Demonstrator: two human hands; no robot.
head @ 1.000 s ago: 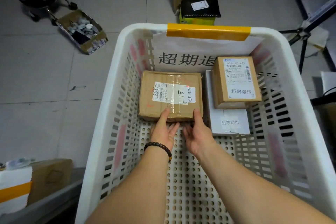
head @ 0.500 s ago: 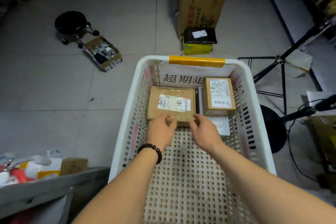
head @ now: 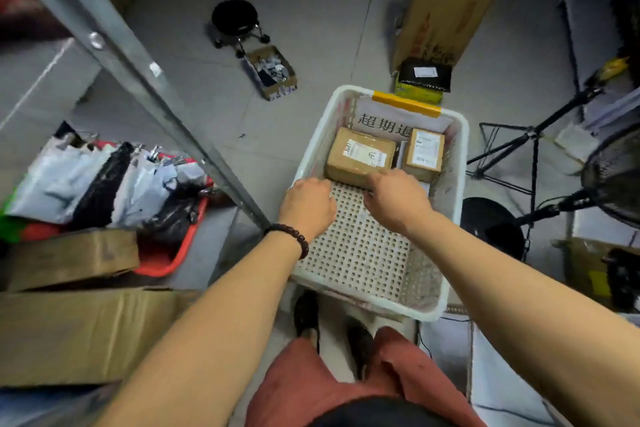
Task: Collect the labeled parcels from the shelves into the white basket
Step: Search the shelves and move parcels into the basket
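Note:
The white basket (head: 310,159) stands on the floor in front of my feet. At its far end lies a labeled brown parcel (head: 360,156). To its right, a smaller labeled brown box (head: 424,153) sits on a white parcel that is mostly hidden. My left hand (head: 309,205), with a bead bracelet at the wrist, hovers over the basket's left side, fingers loosely curled and holding nothing. Fingers curled downward, my right hand (head: 398,198) hangs just in front of the brown parcel's near edge and holds nothing.
A grey metal shelf post (head: 156,87) slants across the left. Behind it are a red bin of bagged mailers (head: 166,253) and cardboard boxes (head: 86,333). Beyond the basket stand a tall carton (head: 446,3), a black parcel (head: 424,74) and a stool (head: 235,17). A tripod (head: 533,149) is at the right.
Both hands have let go of the brown parcel and drawn back toward me. My head has risen, so the basket looks smaller and the shelf comes into view.

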